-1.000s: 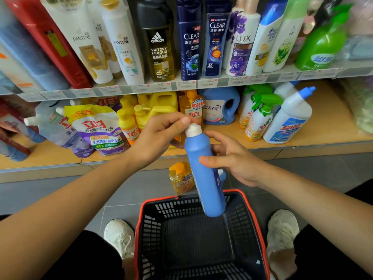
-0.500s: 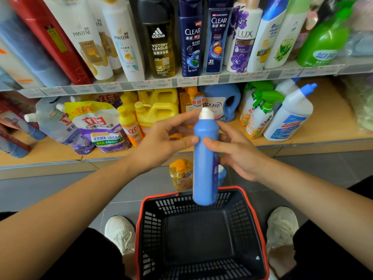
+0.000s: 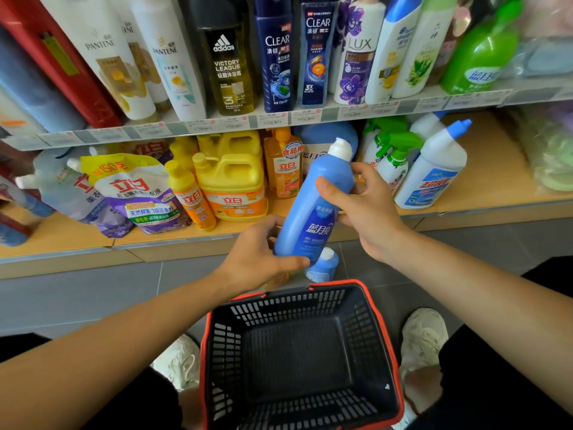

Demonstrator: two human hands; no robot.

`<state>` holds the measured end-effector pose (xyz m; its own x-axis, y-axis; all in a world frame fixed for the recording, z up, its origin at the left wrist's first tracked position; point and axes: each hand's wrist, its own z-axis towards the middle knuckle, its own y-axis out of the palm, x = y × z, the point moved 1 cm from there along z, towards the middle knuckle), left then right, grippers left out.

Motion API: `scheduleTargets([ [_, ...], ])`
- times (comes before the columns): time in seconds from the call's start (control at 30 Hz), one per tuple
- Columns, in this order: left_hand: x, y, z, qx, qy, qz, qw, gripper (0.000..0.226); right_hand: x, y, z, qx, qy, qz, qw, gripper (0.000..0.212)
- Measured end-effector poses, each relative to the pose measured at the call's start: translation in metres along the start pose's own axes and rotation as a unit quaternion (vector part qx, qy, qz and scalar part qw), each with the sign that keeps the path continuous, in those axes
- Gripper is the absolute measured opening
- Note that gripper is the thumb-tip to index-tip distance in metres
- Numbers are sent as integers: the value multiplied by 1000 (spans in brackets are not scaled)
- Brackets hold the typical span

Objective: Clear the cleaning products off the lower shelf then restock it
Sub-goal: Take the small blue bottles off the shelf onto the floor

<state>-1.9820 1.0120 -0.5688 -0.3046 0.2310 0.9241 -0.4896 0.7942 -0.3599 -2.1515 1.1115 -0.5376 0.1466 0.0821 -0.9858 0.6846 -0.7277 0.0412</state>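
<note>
Along the aisle runs the lower shelf (image 3: pixel 496 193), a wooden board crowded with cleaning products under a rail of price tags. Below it, on the grey floor between the person's white shoes, sits a black basket (image 3: pixel 297 352) with an orange-red rim, nothing in it.

On the shelf's left lies a purple-and-white refill pouch (image 3: pixel 136 193), leaning back. Just beside it stands a yellow jug (image 3: pixel 232 181) with a second one behind, and an orange pump bottle (image 3: pixel 190 193) in front of them. Toward the right stand green-triggered spray bottles (image 3: pixel 393 156) and a white bottle with an angled blue nozzle (image 3: pixel 431 172).

Held over the shelf edge, above the basket's far rim, is a tall blue bottle (image 3: pixel 313 218) with a white cap, tilted so the cap leans right and toward the shelf. The right hand (image 3: pixel 362 209) is clamped around its upper half, thumb across the front. The left hand (image 3: pixel 257 259) grips its base, fingers curled underneath.

Behind that base, on the floor, a smaller blue bottle (image 3: pixel 322 265) with a white cap peeks out, mostly hidden.
</note>
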Motion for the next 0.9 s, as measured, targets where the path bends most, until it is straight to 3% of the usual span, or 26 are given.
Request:
scheduleTargets([
  [0.17,8,-20,6,102,8,-11,995,52,-2,-19,17,-38,51,-36,997,33],
  [0.3,18,-36,10,131,27,14,991,45,0,-28,22,-42,110,-127,985,33],
  [0.37,20,-41,10,137,36,47,989,41,0,-32,25,-16,52,-222,974,37],
  [0.47,23,-46,9,156,61,101,981,38,1,-36,28,46,-116,-344,931,25],
  [0.53,28,-48,9,155,86,133,975,42,-3,-32,24,-1,-188,-326,926,23],
  [0.67,40,-43,3,123,130,180,967,51,2,-16,16,-199,-228,-352,886,74],
  [0.73,44,-37,-1,111,153,189,964,57,9,-9,11,-242,-215,-343,882,83],
  [0.9,44,-30,-9,96,189,187,959,59,11,-3,5,-280,-204,-285,894,48],
])
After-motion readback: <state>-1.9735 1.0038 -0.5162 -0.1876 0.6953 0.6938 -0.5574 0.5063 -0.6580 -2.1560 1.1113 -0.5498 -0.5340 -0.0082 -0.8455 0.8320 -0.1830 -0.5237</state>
